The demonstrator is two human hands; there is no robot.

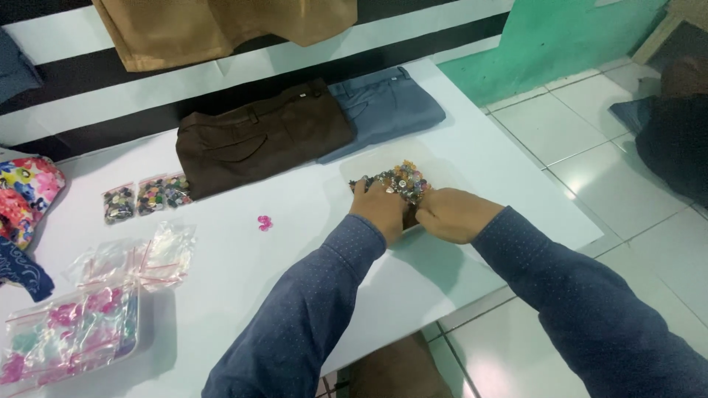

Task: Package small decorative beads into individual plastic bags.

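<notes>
Hands gathering a heap of mixed buttons (394,179) on a white table (310,214).
Left hand (380,208) and right hand (451,214) rest side by side against the heap, fingers curled down onto it, though what they grip cannot be told; just beyond the heap lie folded brown trousers (262,136) and blue trousers (383,107); well left of it, small bags of buttons (146,196); pink buttons (264,222) between.

The white table (295,191) looks smooth and matt. At its far edge, the folded brown trousers (262,136) have a soft, suede-like matt cloth, and the folded blue-grey trousers (387,107) beside them a smoother woven cloth. The heap of small mixed-colour buttons (398,179) glints like glossy plastic. Near the left edge, the clear plastic zip bags (140,258) are thin, crinkled and shiny.
</notes>
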